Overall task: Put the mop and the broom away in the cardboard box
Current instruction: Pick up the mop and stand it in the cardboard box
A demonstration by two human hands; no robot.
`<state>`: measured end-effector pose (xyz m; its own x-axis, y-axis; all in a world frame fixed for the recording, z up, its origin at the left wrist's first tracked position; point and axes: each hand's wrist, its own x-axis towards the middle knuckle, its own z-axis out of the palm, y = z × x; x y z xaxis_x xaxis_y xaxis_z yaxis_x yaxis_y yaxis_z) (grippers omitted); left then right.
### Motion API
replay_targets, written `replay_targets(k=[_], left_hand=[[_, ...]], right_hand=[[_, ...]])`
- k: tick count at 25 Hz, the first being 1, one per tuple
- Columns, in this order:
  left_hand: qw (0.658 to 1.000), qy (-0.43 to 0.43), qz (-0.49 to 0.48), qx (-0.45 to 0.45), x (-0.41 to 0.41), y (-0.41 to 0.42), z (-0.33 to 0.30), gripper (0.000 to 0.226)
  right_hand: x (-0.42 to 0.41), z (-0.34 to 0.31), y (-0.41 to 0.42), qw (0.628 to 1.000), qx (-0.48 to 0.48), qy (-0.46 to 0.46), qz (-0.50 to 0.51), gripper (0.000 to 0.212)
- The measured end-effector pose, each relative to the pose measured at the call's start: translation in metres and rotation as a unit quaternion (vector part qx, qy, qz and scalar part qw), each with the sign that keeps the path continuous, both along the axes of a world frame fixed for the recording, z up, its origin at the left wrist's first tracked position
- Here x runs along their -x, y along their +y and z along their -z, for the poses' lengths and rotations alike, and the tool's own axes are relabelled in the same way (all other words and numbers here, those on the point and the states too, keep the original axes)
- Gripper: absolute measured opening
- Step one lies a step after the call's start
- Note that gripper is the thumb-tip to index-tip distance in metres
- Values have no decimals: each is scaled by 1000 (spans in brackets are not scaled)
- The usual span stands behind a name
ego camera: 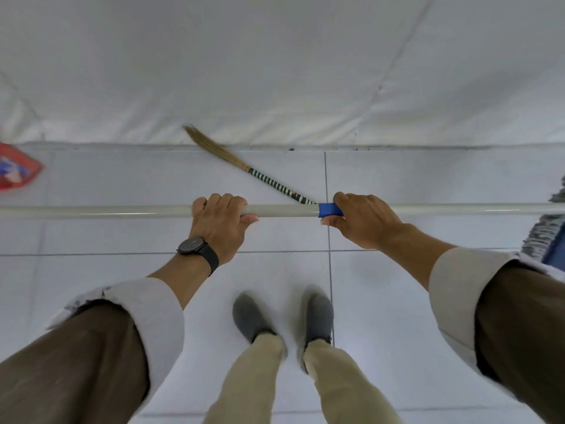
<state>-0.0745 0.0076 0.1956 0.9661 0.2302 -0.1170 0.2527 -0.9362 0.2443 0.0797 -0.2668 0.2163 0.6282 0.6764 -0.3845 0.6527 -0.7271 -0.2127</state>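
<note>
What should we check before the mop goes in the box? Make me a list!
1. Left hand wrapped around the mop pole: ok.
2. Right hand gripping at the blue band: ok.
3. Pole held level, off the floor: ok.
4. Mop head free of snags: cannot tell, it runs out of view.
5. Cardboard box located: not ok, none in view.
6. Broom picked up: not ok, it lies on the tiles by the wall.

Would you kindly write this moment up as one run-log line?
left hand: gripping mop handle | right hand: gripping blue collar | mop: held level | broom: on floor | cardboard box: not visible
</note>
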Motion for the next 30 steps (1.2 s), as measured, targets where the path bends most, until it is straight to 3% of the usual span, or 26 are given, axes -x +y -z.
replay_targets(k=[5,9,11,15,20,27,30], left_hand=[[997,-39,-46,-41,88,18,-213,41],[989,-70,-110,-74,174,30,-315,37],[981,-89,-145,-90,216,39,-348,34],[962,-108,-216,-127,312,84,-400,38],[929,-116,-309,-169,467,194,-438,38],[892,-105,-389,-206,682,351,-492,37],[879,-95,-406,-233,752,433,-506,36]], right_hand=[[72,-201,34,991,-74,-110,-34,68],[127,-303,69,977,-96,-162,-103,82],[153,-339,94,967,-117,-177,-139,92],[218,-390,172,945,-149,-201,-211,86],[345,-431,330,913,-170,-214,-302,87],[542,-470,542,888,-200,-163,-381,56],[608,-471,639,877,-223,-156,-396,61]])
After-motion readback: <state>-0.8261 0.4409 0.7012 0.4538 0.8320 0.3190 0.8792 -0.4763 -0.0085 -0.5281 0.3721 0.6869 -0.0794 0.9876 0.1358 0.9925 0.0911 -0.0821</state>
